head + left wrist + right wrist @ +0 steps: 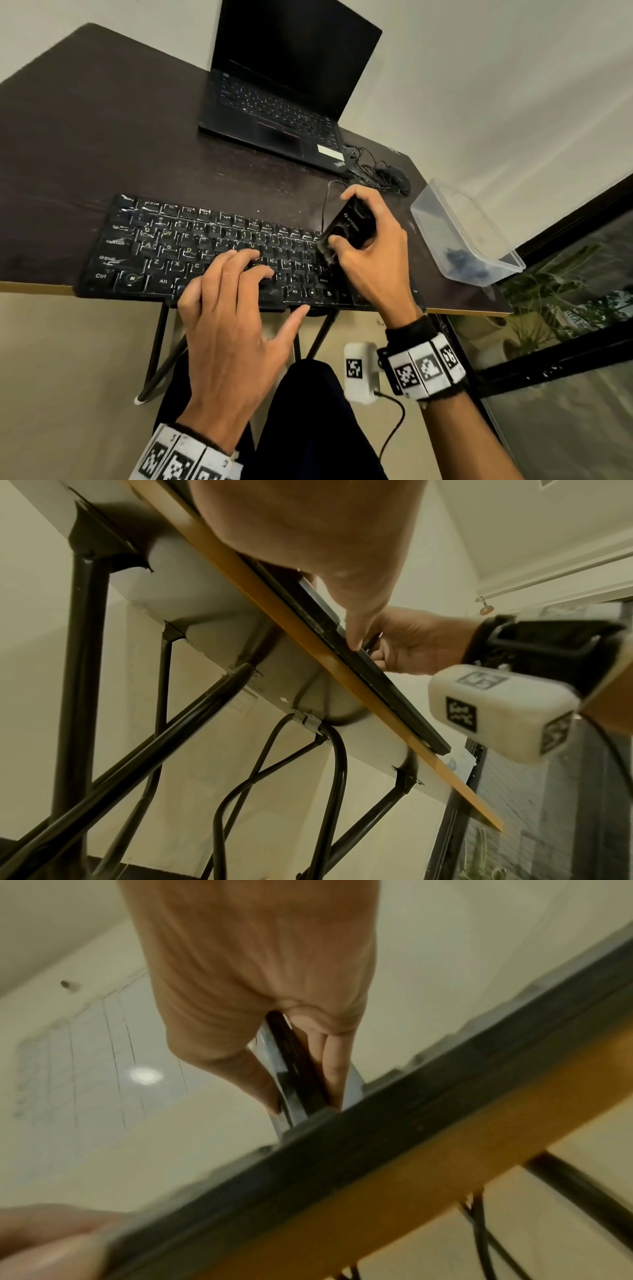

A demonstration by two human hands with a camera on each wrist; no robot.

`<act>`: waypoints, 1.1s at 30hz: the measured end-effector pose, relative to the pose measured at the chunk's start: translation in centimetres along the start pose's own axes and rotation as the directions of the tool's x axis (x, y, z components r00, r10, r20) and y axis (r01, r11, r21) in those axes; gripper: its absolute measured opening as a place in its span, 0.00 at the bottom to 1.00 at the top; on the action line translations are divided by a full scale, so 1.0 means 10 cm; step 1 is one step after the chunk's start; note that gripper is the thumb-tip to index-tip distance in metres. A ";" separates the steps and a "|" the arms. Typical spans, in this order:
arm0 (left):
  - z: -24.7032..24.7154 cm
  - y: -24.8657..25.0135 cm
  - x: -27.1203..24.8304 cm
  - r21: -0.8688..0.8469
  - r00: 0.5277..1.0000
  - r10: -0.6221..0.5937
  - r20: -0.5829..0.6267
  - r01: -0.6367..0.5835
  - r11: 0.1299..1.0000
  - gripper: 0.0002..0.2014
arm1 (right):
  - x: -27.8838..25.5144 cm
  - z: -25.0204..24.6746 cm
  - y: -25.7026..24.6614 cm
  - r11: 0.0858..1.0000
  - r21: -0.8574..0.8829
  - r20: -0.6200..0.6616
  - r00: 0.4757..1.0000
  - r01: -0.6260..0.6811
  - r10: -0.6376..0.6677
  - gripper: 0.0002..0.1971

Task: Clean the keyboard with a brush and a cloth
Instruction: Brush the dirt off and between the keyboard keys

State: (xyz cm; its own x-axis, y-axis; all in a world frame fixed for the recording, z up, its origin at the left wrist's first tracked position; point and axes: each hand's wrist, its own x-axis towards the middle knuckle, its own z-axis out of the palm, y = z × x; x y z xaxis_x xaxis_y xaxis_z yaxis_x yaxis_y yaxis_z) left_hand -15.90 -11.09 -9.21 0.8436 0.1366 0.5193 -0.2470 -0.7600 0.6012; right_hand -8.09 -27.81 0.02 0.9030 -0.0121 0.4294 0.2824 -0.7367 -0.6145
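A black keyboard (205, 250) lies along the near edge of a dark surface (102, 137). The left hand (226, 325) rests flat on its middle keys, fingers (246, 255) straight and slightly spread. The right hand (370, 253) grips a black brush (349, 222), fingers curled round it, its lower end on the keyboard's right side. A laptop (284, 102) stands behind.

Dark folding table (102, 144) against pale walls (479, 68), black-framed window (565, 240) right
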 end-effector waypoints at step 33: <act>0.01 -0.02 0.00 0.043 1.000 0.004 0.030 -0.005 0.999 0.34 | 0.22 0.00 0.02 0.998 0.040 0.094 0.995 0.041 -0.045 0.29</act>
State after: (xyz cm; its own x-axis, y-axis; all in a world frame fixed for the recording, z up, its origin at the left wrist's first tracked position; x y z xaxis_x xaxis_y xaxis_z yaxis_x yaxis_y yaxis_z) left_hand -15.79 -10.98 -9.33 0.8568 0.1141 0.5029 -0.2308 -0.7873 0.5718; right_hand -6.04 -27.94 0.87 0.9160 0.0847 0.3922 0.3321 -0.7086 -0.6226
